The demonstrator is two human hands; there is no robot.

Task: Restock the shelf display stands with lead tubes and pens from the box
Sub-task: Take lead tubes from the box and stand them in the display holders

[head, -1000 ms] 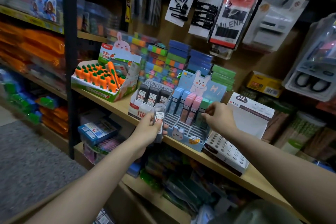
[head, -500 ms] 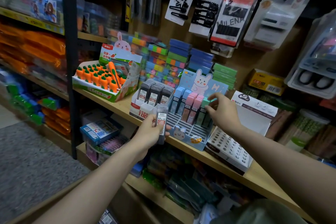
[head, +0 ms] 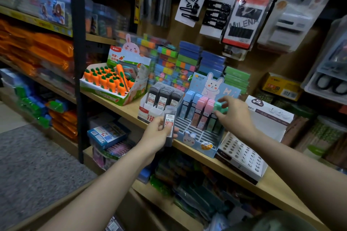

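Wooden shelf (head: 129, 108) holds the carrot display box (head: 112, 88) at 10 o'clock, the grey lead-tube stand (head: 150, 112), the blue bunny stand (head: 199, 140), and the white perforated stand (head: 242, 157) at 4 o'clock.

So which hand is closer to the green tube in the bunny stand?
The right hand. Its fingers touch the green tube at the top. The left hand is off to the left, in front of the shelf, holding a dark lead tube.

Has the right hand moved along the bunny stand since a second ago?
Yes. The right hand has risen from the front of the blue bunny display stand toward its backboard, fingertips now at a green tube.
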